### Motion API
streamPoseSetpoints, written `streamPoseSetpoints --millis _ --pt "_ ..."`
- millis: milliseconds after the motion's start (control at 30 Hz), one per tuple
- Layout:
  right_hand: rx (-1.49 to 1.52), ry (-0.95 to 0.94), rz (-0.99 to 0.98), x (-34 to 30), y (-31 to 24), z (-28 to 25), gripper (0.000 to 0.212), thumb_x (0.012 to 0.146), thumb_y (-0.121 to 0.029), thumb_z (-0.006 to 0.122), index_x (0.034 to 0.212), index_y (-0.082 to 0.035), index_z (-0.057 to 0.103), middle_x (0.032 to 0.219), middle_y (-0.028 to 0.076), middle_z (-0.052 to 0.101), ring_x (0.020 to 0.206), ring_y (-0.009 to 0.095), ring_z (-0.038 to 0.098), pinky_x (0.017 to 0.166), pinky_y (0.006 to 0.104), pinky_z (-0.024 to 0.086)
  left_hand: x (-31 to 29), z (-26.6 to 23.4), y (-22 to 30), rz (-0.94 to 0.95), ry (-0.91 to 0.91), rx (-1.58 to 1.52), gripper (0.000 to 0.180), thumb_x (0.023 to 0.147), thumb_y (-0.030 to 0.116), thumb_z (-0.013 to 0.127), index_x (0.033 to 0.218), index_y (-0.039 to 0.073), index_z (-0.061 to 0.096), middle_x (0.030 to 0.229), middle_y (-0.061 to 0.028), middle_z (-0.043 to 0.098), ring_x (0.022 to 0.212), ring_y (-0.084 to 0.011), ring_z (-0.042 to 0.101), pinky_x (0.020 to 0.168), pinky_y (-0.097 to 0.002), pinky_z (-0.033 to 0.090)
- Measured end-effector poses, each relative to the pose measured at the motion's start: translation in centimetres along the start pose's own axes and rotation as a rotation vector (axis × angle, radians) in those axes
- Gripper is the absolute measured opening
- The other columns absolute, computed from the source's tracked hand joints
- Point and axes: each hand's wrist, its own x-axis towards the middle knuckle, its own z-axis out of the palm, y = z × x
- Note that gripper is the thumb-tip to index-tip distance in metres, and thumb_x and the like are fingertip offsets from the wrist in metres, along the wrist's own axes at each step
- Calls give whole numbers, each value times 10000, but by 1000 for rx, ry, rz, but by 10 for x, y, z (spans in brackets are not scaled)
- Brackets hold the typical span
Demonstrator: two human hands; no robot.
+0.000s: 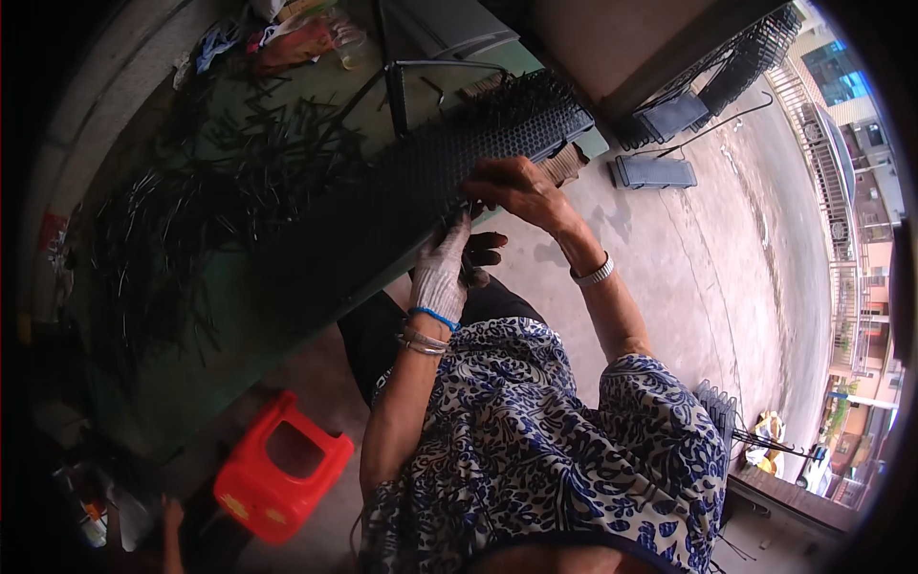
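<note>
A long dark perforated panel (pixel 421 163) lies slantwise along the near edge of a green table (pixel 215 387). At the panel's near edge my right hand (pixel 516 189), bare and wearing a metal watch band, is closed with its fingertips pinched together; what they hold is hidden. Just below it is my left hand (pixel 445 263), in a white knitted glove with dark fingers. Its thumb points up toward the right fingertips, and its fingers bend around something I cannot make out. Many thin black strips (pixel 258 143) are heaped on the table beyond the panel.
A red plastic stool (pixel 292 469) stands on the floor at lower left, near another person's arm (pixel 172 531). A black metal stand (pixel 395 96) rises behind the panel. Dark trays (pixel 655 172) lie on the floor at upper right. Bags and a cup (pixel 349 53) sit at the far table end.
</note>
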Motion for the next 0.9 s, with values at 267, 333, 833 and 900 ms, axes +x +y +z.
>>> streamPoseSetpoints --millis 267,333,833,900 --pt "29 -83 13 -4 11 -4 242 868 -154 658 1036 20 674 932 109 702 870 146 653 782 276 518 6 -4 3 57 -41 189 278 923 309 618 1072 74 616 827 -108 694 598 -106 619 408 -181 369" --pt "103 -87 -106 -5 13 -7 239 863 -152 657 1025 23 676 936 102 702 873 150 653 773 278 518 6 -2 2 50 -36 210 273 928 297 612 1075 68 617 833 -109 694 616 -107 626 410 -181 373" --pt "237 -8 61 -5 14 -11 195 925 -131 585 987 48 629 830 97 681 725 160 677 663 267 545 10 -3 1 109 -37 253 265 957 263 559 1105 55 628 852 -110 710 623 -106 662 377 -165 379" --pt "213 18 47 -6 9 -13 180 922 -118 584 985 46 622 821 96 682 725 161 677 663 266 542 14 -4 0 102 -17 220 270 956 272 561 1104 56 627 862 -117 710 623 -116 665 378 -177 385"
